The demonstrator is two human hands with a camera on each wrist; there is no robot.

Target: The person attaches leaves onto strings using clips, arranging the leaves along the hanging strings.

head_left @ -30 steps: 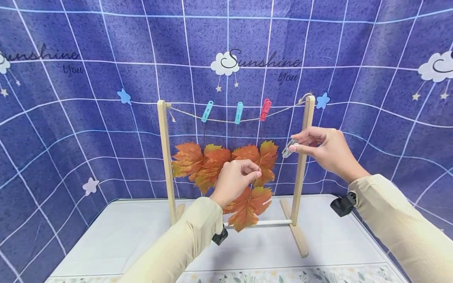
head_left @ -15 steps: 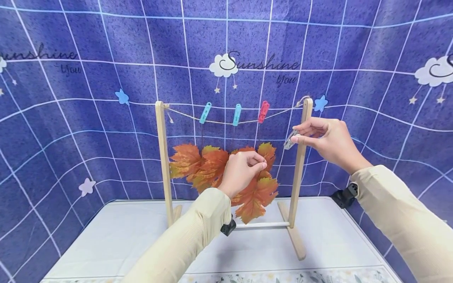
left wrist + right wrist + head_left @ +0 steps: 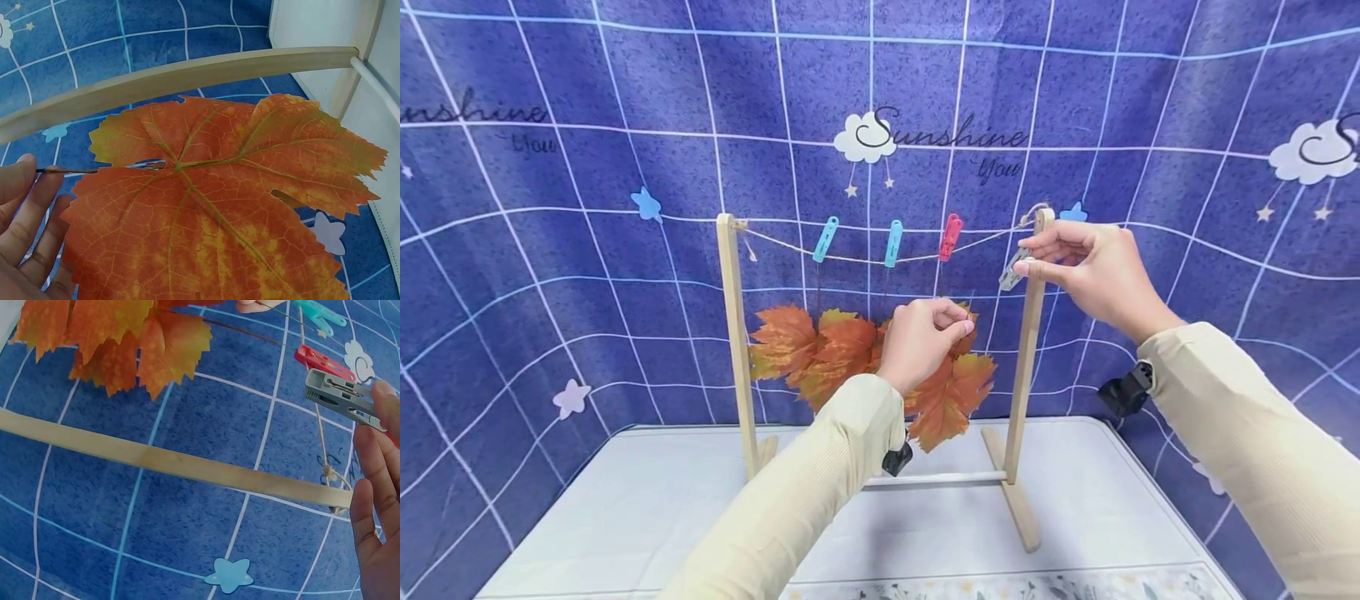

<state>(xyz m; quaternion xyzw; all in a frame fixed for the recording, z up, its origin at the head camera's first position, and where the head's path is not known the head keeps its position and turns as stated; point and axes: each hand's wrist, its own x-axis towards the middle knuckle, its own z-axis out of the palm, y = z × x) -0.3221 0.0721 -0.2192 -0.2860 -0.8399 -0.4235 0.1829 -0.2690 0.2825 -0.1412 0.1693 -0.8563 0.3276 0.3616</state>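
Observation:
My left hand (image 3: 925, 340) pinches the thin dark stem (image 3: 69, 170) of an orange artificial maple leaf (image 3: 951, 400), which hangs below the fingers. In the left wrist view that leaf's broad veined face spreads out beside the thumb. Near the right post, my right hand (image 3: 1097, 271) grips a grey clothespin (image 3: 340, 395) between thumb and fingers, its jaws pointing down and left. Two turquoise clothespins (image 3: 892, 243) and a red clothespin (image 3: 951, 237) sit on the twine (image 3: 850, 260), with similar leaves (image 3: 782, 342) hanging beneath. My left hand partly hides those leaves.
A wooden frame holds the twine between its left post (image 3: 735, 333) and right post (image 3: 1027, 358). A white crossbar (image 3: 955, 478) joins the feet low down. The frame stands on a white table (image 3: 647, 500), before a blue patterned curtain (image 3: 625, 83).
My left hand has risen and shifted slightly right, lifting the leaf with it. The right hand has risen towards the twine's level, still holding the grey clothespin.

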